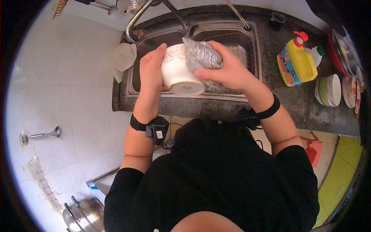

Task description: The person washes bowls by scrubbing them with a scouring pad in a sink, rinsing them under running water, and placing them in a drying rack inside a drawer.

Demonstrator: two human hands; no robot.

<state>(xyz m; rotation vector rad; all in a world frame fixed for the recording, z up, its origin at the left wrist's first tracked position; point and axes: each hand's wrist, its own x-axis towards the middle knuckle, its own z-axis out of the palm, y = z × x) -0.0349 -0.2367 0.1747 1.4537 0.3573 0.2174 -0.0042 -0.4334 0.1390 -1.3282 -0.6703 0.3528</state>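
Above the double-basin steel sink (255, 58) I hold a white ceramic bowl (177, 69) tilted, its foot turned towards me. Line-drawn flowers decorate its outer wall. My left hand (152, 66) grips the bowl's left side, thumb up near the rim. A silvery mesh scouring cloth (201, 55) is pressed by my right hand (229, 66) against the bowl's right side. The cloth covers that part of the wall, and the bowl's inside faces away from view.
A chrome faucet (136, 21) arches over the left basin. A white cloth (124, 58) hangs at the sink's left edge. On the right counter stand a yellow detergent bottle (308, 65), stacked bowls (333, 90) and metal basins (345, 52). A wire rack (239, 53) sits in the right basin.
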